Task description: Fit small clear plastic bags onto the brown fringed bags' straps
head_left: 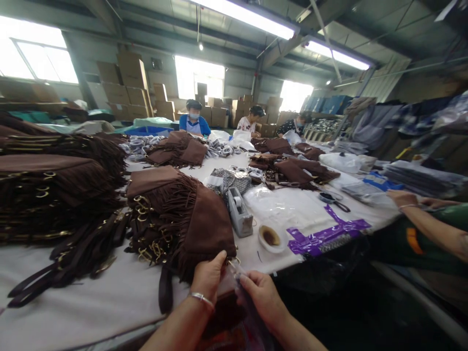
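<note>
Head view: a dark brown, soft flat bag with long fringe (212,219) lies at the near centre, topping a pile with gold metal clasps (155,251) along its left side. The person's left hand (205,282) is clamped on the bag's near right corner, thumb on top, beside a small gold metal fitting; the fingers underneath are hidden. The right hand (265,298), just to the right, pinches a dark strip in clear plastic (250,312) between thumb and fingers, its far end close to the same corner. The two hands are near each other but apart.

On the white cloth-covered surface (109,312), a stack of brown fringed bags (47,195) stands left, with dark brown straps (73,263) spread in front. Right of the held bag are a grey tape dispenser (240,217), a small white round bowl (272,248) with something brown inside, and crossed strips of shiny purple tape (329,235). Clear plastic sheeting (281,204) lies beyond the bowl. At far right, a co-worker's bare forearm (433,224) reaches in; at the far side sits a person in blue (194,126).
</note>
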### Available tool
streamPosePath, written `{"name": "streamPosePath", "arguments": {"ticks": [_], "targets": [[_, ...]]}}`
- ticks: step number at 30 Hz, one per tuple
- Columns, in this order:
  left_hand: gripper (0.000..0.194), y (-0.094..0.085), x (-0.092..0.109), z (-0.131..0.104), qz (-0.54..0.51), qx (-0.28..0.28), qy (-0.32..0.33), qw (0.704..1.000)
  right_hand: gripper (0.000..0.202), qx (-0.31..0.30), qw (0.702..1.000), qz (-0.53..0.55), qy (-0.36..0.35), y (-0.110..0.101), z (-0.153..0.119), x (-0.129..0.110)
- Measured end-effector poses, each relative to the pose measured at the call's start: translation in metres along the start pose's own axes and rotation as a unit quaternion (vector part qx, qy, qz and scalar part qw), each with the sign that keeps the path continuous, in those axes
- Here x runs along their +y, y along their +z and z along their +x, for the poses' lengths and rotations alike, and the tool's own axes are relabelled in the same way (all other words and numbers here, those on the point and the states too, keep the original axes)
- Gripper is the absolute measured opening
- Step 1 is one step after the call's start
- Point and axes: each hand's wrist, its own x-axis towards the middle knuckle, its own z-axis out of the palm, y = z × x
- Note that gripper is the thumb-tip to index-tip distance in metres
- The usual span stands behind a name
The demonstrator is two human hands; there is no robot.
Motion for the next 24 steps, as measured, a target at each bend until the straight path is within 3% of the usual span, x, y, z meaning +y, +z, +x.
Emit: {"name": "streamPosePath", "arguments": {"ticks": [10,16,20,24], "targets": [[0.030,-0.001,0.010,-0.011,0.076,0.015,0.028,0.997,0.050,-0.002,1.000,-0.007,-0.013,0.011,0.011,-0.008],[0.036,0.005,0.008,-0.016,0.095,-0.028,0.003,0.995,0.046,0.016,0.999,0.013,-0.040,0.012,0.018,-0.005],[0.037,-0.002,0.010,-0.017,0.125,-0.040,0.010,0.991,0.049,0.015,0.998,0.051,-0.017,0.014,0.019,-0.006],[0.040,-0.013,0.016,-0.012,0.160,-0.034,0.012,0.986,0.049,0.002,1.000,0.017,-0.001,0.014,0.014,-0.009]]}}
